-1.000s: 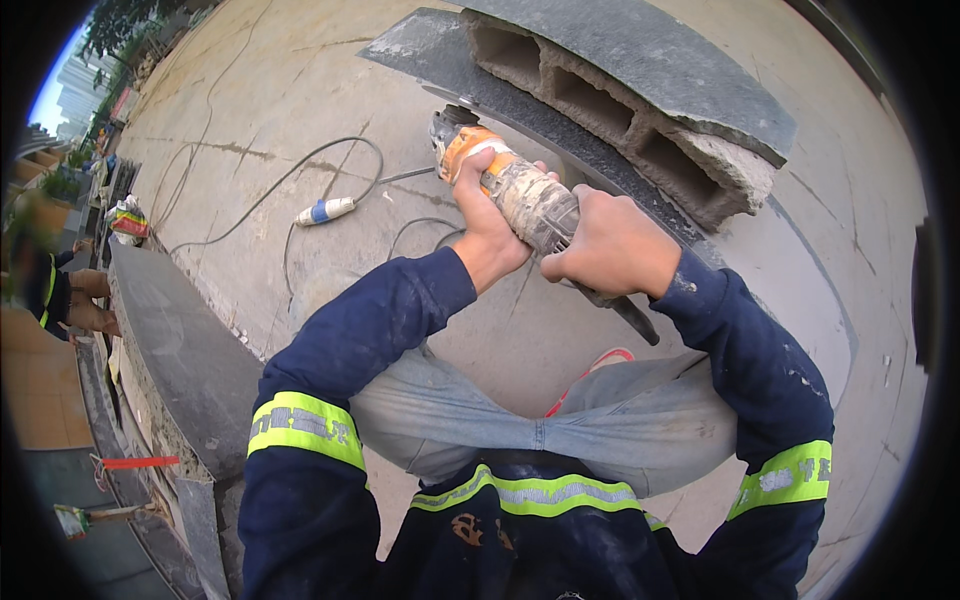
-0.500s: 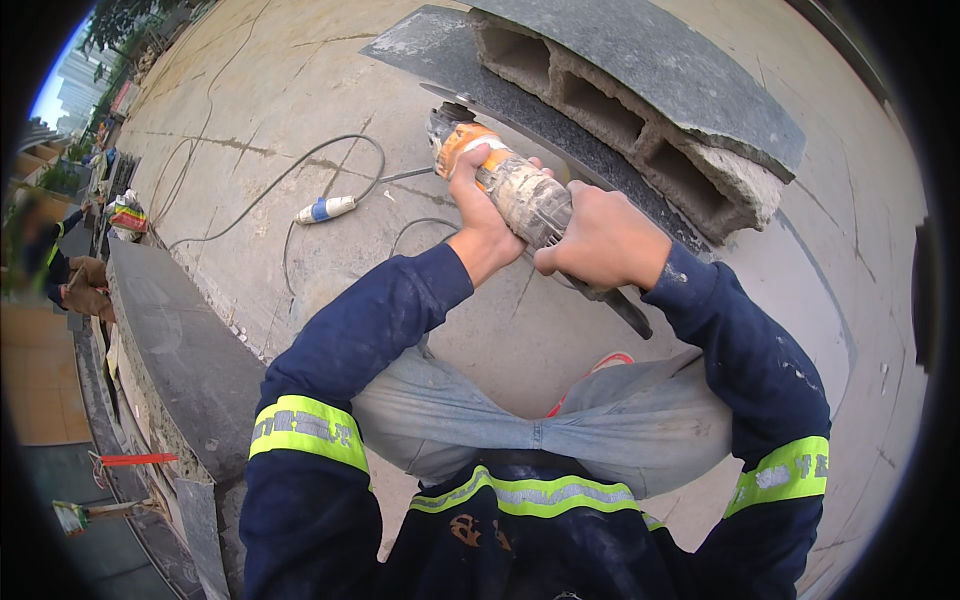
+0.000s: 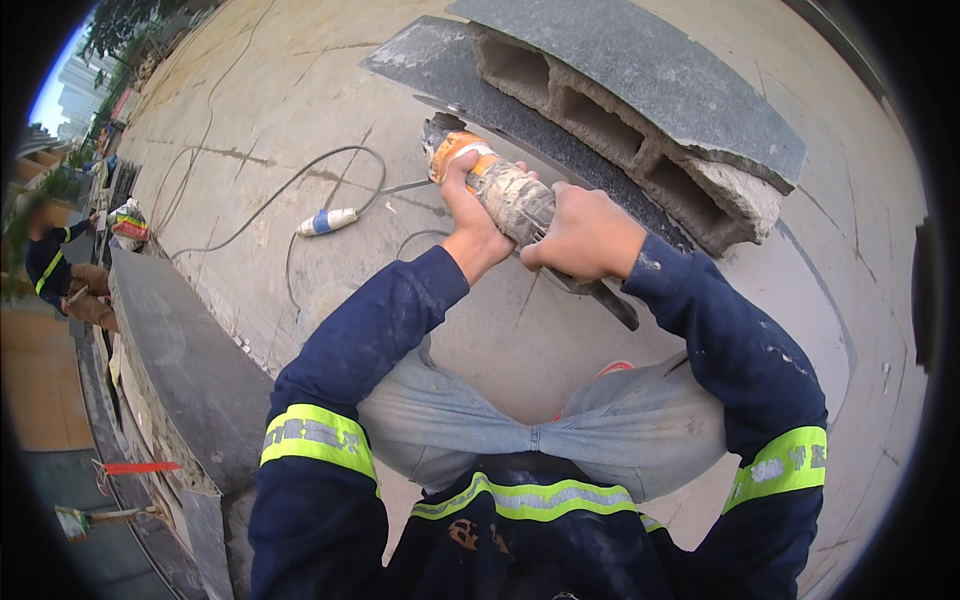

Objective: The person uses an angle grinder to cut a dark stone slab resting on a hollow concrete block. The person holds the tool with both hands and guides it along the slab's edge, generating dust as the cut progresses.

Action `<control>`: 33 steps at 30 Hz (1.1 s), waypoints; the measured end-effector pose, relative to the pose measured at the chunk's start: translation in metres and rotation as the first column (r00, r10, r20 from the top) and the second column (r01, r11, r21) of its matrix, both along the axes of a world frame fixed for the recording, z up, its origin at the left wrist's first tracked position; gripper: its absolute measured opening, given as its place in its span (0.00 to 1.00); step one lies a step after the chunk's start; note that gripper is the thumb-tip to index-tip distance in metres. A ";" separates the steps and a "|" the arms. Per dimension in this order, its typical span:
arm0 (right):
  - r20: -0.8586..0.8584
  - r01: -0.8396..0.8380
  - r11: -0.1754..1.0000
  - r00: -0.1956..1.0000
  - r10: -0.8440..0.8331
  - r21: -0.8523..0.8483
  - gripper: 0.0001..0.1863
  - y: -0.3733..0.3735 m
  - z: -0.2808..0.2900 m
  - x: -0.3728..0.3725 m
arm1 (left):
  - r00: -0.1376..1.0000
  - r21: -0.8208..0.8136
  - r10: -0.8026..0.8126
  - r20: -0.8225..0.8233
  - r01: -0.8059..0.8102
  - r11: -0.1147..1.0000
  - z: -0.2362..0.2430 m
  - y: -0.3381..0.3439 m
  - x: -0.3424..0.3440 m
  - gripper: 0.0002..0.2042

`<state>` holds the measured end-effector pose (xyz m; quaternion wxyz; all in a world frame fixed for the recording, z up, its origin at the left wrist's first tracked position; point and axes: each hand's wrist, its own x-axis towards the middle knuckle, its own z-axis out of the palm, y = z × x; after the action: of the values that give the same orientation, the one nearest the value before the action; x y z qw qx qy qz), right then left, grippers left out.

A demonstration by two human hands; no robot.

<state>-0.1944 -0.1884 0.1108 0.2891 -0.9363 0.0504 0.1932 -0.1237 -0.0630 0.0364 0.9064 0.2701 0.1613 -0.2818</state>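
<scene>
Both my hands are wrapped round a dusty angle grinder (image 3: 512, 203) with an orange front part. My left hand (image 3: 476, 218) grips the body near its orange part from the left. My right hand (image 3: 592, 236) closes over the rear end, where a dark handle or lever (image 3: 612, 305) sticks out below. The grinder's thin disc (image 3: 438, 104) shows edge-on beside a dark grey stone slab (image 3: 425, 62); whether it touches the slab I cannot tell. A hollow block (image 3: 755, 205) rests on that slab, with a second grey slab (image 3: 640, 85) on top.
A cable with a blue-and-white plug connector (image 3: 328, 221) lies on the concrete floor left of the grinder. Farther left is a long grey slab (image 3: 190, 350) with a red strip (image 3: 142, 467) nearby. A person in a reflective jacket (image 3: 52, 262) is at the far left.
The grinder and both hands have shifted slightly left, and its disc has moved a little along the lower slab. The person at the far left has come further into view.
</scene>
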 end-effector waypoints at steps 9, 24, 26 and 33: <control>-0.021 -0.004 1.000 1.000 0.004 -0.002 0.34 0.002 -0.002 0.011 | 0.999 -0.022 -0.036 0.036 0.037 0.999 -0.015 0.003 0.016 0.28; 0.022 -0.006 1.000 1.000 0.006 0.004 0.34 -0.001 0.004 -0.009 | 0.998 -0.022 -0.055 0.034 0.056 0.998 -0.004 0.002 -0.004 0.29; 0.026 -0.014 1.000 1.000 0.014 -0.006 0.35 -0.003 0.003 -0.013 | 0.998 -0.017 -0.054 0.039 0.055 0.998 -0.002 0.000 -0.009 0.29; 0.024 -0.017 1.000 1.000 0.017 0.003 0.36 -0.008 0.008 -0.028 | 0.997 -0.022 -0.067 0.033 0.068 0.997 0.000 -0.004 -0.022 0.29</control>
<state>-0.2225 -0.1961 0.1189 0.2894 -0.9384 0.0388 0.1845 -0.1453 -0.0673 0.0364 0.9020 0.2692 0.1340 -0.3098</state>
